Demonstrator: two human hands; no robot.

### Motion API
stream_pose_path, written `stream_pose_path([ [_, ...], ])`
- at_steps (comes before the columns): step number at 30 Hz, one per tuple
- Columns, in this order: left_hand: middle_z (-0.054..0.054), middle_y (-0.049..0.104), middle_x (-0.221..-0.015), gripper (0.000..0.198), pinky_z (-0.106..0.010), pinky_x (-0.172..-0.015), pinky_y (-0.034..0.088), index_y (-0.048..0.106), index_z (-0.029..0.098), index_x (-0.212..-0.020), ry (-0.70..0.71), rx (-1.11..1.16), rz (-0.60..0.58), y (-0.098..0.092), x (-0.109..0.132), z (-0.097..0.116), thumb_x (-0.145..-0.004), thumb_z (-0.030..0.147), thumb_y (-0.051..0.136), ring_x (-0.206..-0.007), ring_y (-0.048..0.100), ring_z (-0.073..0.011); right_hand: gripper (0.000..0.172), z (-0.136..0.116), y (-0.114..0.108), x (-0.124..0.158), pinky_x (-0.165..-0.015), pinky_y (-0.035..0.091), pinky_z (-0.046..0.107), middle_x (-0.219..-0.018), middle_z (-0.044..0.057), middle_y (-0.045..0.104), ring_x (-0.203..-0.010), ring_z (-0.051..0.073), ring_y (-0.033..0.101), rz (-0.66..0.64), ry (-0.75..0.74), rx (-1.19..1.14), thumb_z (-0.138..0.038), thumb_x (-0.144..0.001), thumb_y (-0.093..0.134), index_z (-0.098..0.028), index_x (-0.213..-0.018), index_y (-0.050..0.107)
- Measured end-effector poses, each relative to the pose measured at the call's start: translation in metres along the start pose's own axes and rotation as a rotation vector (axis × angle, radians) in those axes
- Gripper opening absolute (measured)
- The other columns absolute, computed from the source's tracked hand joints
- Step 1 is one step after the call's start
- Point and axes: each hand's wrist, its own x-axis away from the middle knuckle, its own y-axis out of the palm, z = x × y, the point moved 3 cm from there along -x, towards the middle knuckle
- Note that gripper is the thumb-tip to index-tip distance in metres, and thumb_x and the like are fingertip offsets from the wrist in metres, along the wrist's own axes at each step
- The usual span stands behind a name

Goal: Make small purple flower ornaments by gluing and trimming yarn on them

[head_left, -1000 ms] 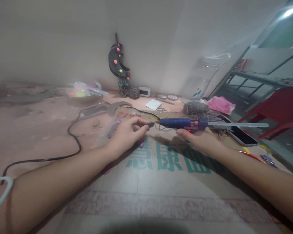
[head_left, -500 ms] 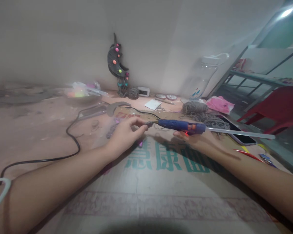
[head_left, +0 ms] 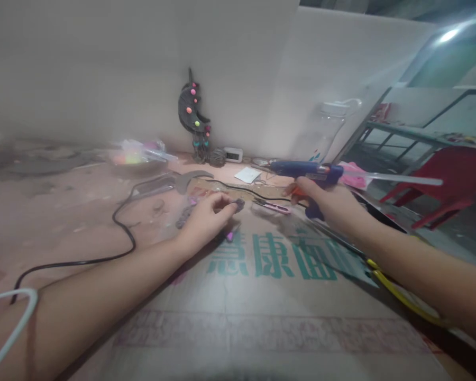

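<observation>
The nozzle of the glue gun, which half a second ago met the small gray piece, is now apart from it, up and to the right. The right hand has its fingers wrapped around the gun's handle. The left hand has hardly moved, its fingers pinching the gray piece above the cardboard. A pink cutter now shows between the hands.

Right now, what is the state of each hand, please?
Left hand: closed, pinching a small dark grey piece.
Right hand: closed, holding a blue, pistol-shaped plastic glue gun with a long translucent stick.
</observation>
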Motion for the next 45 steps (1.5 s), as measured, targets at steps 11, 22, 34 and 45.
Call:
stream_pose_path([
  [11,-0.002,0.065,-0.080,0.026,-0.025,-0.062,0.050,0.064,0.017,-0.084,0.072,-0.042,0.023,-0.002,0.001,-0.001,-0.089,0.042,0.057,-0.074,0.064,-0.0157,0.034,0.021,0.016,-0.103,-0.073,0.051,0.030,-0.080,0.008,0.074,-0.071,0.019,0.067,0.082,0.148,0.343,-0.044,-0.085,0.067,-0.014,-0.100,0.073],
  [22,-0.002,0.067,-0.080,0.022,-0.028,-0.066,0.049,0.061,0.017,-0.085,0.026,0.060,0.042,0.001,-0.002,-0.002,-0.082,0.038,0.064,-0.071,0.062,-0.0148,0.035,0.064,0.033,-0.132,-0.075,0.049,0.027,-0.093,0.011,0.075,-0.083,0.021,0.068,-0.028,0.145,0.522,-0.042,-0.089,0.063,-0.011,-0.101,0.073],
  [34,-0.001,0.062,-0.077,0.027,-0.027,-0.071,0.048,0.058,0.017,-0.085,0.005,0.195,0.172,-0.006,-0.010,-0.009,-0.083,0.044,0.061,-0.077,0.060,-0.0156,0.025,0.010,0.005,-0.054,-0.084,0.048,0.031,-0.108,0.008,0.075,-0.095,0.023,0.068,-0.096,-0.223,0.620,-0.030,-0.091,0.056,-0.019,-0.103,0.075],
  [45,0.000,0.060,-0.078,0.023,-0.026,-0.074,0.046,0.058,0.017,-0.088,0.062,0.189,0.191,-0.008,-0.006,-0.005,-0.086,0.039,0.061,-0.079,0.059,-0.0145,0.022,-0.008,0.090,-0.002,-0.071,0.050,0.029,-0.091,0.004,0.077,-0.078,0.019,0.068,-0.499,-0.081,0.227,-0.033,-0.081,0.070,-0.019,-0.096,0.078],
])
